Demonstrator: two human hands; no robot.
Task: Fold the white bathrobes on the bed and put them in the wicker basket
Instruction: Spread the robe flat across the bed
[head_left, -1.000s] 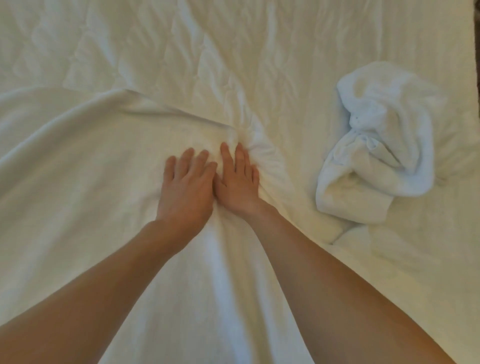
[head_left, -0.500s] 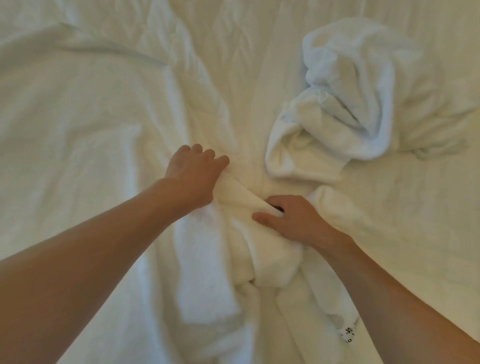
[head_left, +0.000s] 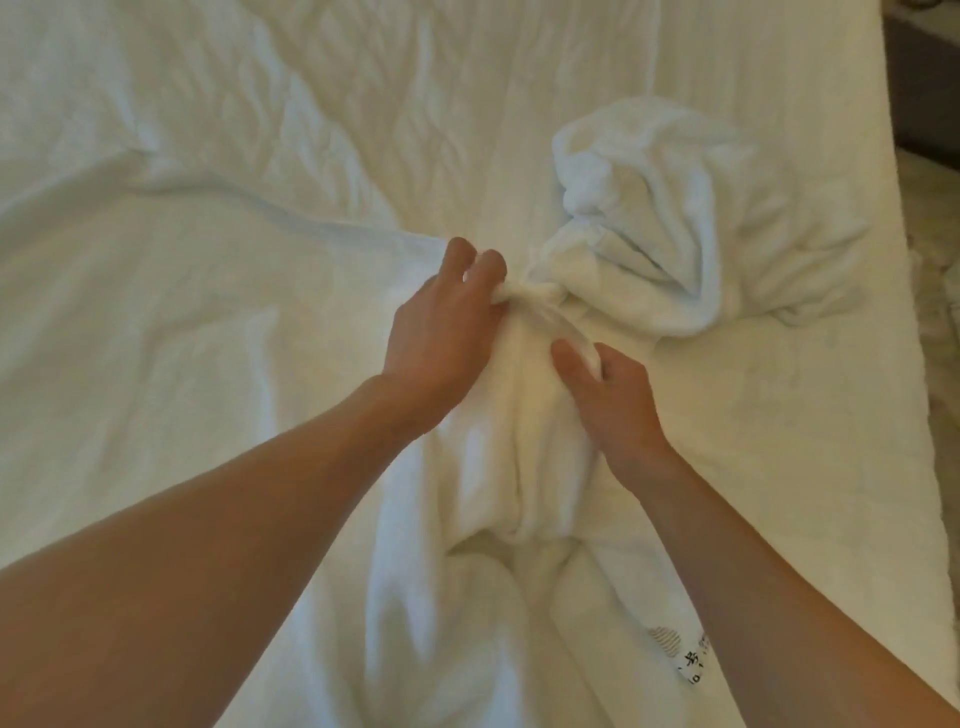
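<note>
A white bathrobe (head_left: 509, 467) lies bunched in long folds down the middle of the bed. My left hand (head_left: 441, 332) pinches a gathered edge of it at the top. My right hand (head_left: 608, 400) grips a fold of the same robe a little lower and to the right. A second white bathrobe (head_left: 670, 218) sits crumpled in a heap just beyond my hands, to the right. A printed label (head_left: 691, 660) shows on the near robe by my right forearm. The wicker basket is out of view.
The bed (head_left: 208, 312) is covered with a wrinkled white quilt that stretches left and far. Its right edge (head_left: 904, 364) runs down the frame, with floor and dark furniture (head_left: 930, 67) past it.
My hands went from pressing flat on the cloth to gripping the robe's folds, which are now gathered up. The view swung right, and the crumpled robe sits closer to my hands.
</note>
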